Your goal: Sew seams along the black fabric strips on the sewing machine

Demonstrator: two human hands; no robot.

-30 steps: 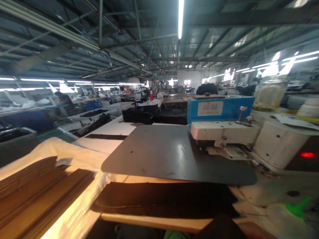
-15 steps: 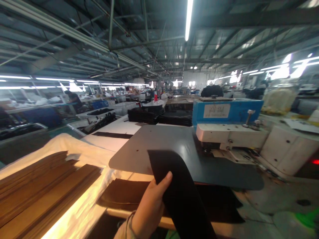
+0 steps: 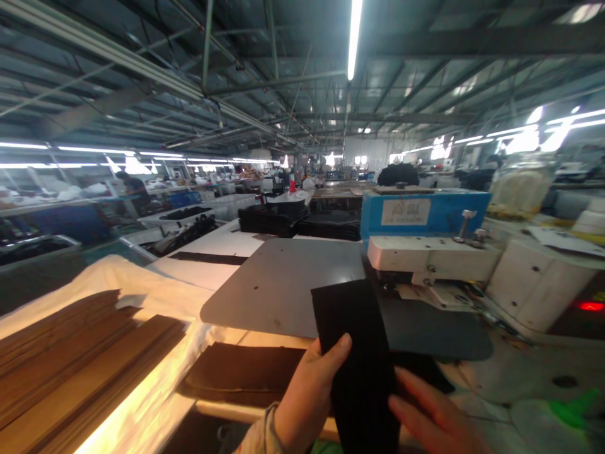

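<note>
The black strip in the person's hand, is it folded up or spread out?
Spread out, where visible: the black strip shows one long, unfolded face. Its lower end is cut off.

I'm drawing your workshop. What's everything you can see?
black strip: one, black, front centre
metal plate: one, grey, centre
machine: one, white and blue, right
brown strips: many, brown, lower left
near pile: one, dark, plate's near side
black piles: two, black, beyond plate
loose strip: one, dark, left of plate
jar: one, pale contents, far right
bottle: one, whitish with green top, lower right
tube lights: several, white, overhead
person: one, dark clothes, far left
left hand: one, pale sleeve, holding black strip
right hand: one, blurred, at black strip's edge
</note>
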